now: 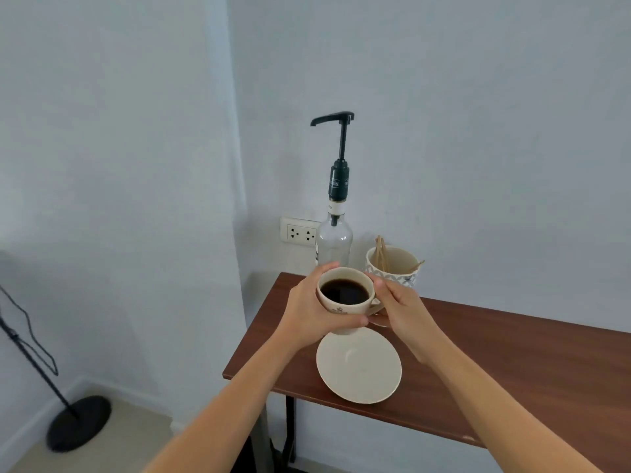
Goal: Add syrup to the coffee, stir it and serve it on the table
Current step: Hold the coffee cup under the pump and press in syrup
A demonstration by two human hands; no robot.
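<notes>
A cream coffee cup (pixel 345 298) full of black coffee is lifted off the table, above the far edge of its cream saucer (pixel 358 367). My left hand (pixel 307 312) wraps around the cup's left side and bottom. My right hand (pixel 399 308) grips the cup's handle on the right. Behind the cup stands a clear glass syrup bottle (pixel 334 240) with a tall black pump; its spout points left, well above the cup. A patterned cup (pixel 392 268) holding several wooden stir sticks stands to the bottle's right.
The brown wooden table (pixel 512 363) stands against the pale wall, with its left edge near the saucer. A white wall socket (pixel 298 232) sits behind the bottle. A black stand with a round base (pixel 78 423) is on the floor at the left.
</notes>
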